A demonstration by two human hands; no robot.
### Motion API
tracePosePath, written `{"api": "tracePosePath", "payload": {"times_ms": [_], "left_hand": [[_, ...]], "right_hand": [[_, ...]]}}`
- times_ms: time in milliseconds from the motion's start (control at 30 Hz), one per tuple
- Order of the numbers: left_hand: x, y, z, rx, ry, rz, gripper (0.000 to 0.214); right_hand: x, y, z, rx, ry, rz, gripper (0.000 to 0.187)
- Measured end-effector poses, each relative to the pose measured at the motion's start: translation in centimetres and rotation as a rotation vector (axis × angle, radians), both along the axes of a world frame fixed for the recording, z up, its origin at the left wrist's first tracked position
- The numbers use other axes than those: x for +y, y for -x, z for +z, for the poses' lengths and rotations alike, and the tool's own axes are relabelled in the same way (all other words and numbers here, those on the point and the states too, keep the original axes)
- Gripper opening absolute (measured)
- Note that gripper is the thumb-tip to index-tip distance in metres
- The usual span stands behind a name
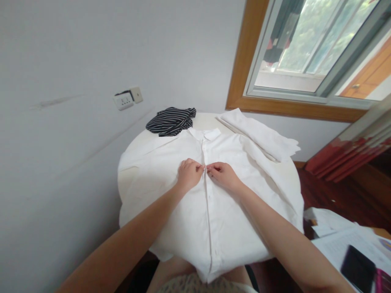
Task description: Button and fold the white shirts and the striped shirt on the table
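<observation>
A shirt (171, 207) lies front up on the counter (205, 120). The left hand (190, 174) and right hand (224, 175) pinch its front edges, though the tips are hard to see. It looks like button work, so next needs a gentle push. A striped cloth (171, 121) lies behind.

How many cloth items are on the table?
3: a white shirt spread across the middle, a black striped cloth at the far left, and a folded white cloth at the far right. Some may be hidden.
</observation>
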State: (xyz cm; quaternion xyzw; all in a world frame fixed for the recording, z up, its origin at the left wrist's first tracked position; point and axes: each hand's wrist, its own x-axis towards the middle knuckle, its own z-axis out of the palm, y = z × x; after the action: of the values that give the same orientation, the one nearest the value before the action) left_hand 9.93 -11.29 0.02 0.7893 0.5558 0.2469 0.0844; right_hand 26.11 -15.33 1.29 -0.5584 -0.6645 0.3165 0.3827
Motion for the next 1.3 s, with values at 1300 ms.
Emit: {"api": "tracePosePath", "payload": {"times_ms": [1300], "left_hand": [[-0.3, 0.0, -0.2, -0.051, 0.001, -0.074, 0.021]], "right_hand": [[0.6, 0.7, -0.7, -0.228, -0.325, -0.081, 0.008]]}}
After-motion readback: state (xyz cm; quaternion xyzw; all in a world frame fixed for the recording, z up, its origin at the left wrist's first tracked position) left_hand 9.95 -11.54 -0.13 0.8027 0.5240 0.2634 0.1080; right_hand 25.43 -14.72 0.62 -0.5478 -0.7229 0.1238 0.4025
